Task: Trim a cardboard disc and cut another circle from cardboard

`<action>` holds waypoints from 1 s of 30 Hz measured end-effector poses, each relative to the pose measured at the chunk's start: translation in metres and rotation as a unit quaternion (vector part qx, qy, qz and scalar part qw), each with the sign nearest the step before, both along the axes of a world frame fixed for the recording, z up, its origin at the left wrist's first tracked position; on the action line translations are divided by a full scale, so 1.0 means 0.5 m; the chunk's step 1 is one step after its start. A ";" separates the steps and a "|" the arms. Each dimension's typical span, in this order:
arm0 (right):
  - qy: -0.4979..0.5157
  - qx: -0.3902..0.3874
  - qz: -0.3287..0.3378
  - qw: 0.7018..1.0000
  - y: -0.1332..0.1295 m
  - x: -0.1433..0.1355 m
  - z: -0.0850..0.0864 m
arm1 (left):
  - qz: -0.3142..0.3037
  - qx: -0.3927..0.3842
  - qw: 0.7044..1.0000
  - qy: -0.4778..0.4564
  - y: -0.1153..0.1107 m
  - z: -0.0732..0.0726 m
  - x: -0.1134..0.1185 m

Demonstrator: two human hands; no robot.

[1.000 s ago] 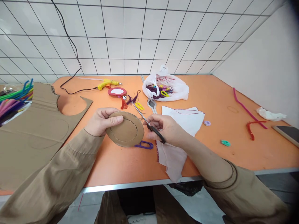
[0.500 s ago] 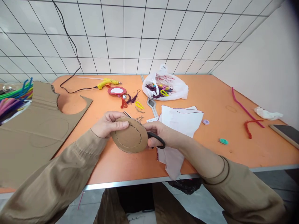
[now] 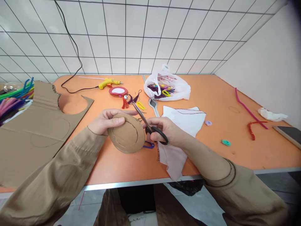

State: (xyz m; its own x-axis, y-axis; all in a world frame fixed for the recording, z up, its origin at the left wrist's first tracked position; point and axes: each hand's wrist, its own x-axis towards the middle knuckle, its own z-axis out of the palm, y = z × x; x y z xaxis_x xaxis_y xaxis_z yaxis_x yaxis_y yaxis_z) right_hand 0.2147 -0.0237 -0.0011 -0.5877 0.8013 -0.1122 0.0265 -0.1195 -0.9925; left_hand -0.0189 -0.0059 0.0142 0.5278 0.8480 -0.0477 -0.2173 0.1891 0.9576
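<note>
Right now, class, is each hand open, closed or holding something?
Left hand: holding the cardboard disc.
Right hand: holding the black-handled scissors.

On the orange table (image 3: 207, 103) lie cut cardboard (image 3: 23, 135), a yellow glue gun (image 3: 109, 83), a bag (image 3: 180, 89), white cloth (image 3: 184, 122).

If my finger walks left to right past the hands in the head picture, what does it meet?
Cardboard sheet, left hand, round cardboard piece, right hand holding scissors, white cloth, lilac thing, green thing, dark slab.
</note>
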 end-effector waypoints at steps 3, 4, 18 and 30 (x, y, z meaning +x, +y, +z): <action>0.025 -0.048 0.104 0.993 -0.004 -0.007 -0.008 | -0.077 0.028 0.996 -0.027 -0.002 -0.010 0.006; 0.032 -0.060 0.134 0.989 -0.006 -0.009 -0.010 | -0.089 0.032 0.995 -0.028 -0.004 -0.014 0.009; 0.054 -0.110 0.272 0.955 0.000 -0.013 -0.027 | -0.128 0.110 0.985 -0.048 -0.019 -0.012 0.015; 0.053 -0.036 0.192 0.979 0.003 -0.018 -0.034 | -0.069 0.102 0.990 -0.067 -0.005 -0.030 0.010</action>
